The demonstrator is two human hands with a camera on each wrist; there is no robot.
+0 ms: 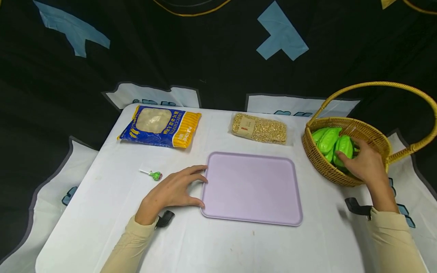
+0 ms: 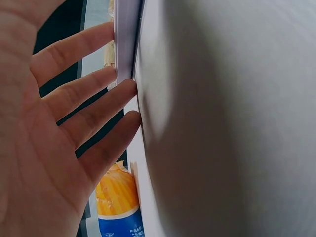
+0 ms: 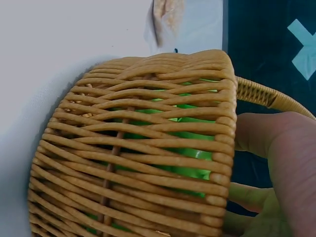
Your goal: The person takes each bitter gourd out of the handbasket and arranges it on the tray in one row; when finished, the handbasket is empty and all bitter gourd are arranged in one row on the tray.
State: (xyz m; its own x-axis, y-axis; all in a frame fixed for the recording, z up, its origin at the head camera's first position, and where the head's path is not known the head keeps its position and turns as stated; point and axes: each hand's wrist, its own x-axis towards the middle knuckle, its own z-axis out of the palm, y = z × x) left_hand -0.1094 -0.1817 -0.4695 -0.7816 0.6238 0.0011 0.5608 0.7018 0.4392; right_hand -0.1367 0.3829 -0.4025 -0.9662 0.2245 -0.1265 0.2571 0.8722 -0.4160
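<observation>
In the head view my left hand (image 1: 172,189) touches the left rim of a pale purple rectangular tray (image 1: 252,189) with its fingertips and thumb, fingers spread. The left wrist view shows those fingers nearly straight against the tray's edge (image 2: 126,44). My right hand (image 1: 367,161) reaches into a wicker basket (image 1: 322,167) at the right and holds a glossy green ribbed fruit (image 1: 344,148), like a star fruit, between thumb and fingers. More such green fruits (image 1: 328,139) lie beside it. In the right wrist view the basket's woven wall (image 3: 133,148) hides the fingertips.
A blue and yellow pasta bag (image 1: 160,127) lies at the back left, and a clear pack of yellowish grains (image 1: 259,129) at the back middle. A green-wrapped lollipop (image 1: 155,175) is left of my left hand. The basket's tall handle (image 1: 385,84) arches over its opening.
</observation>
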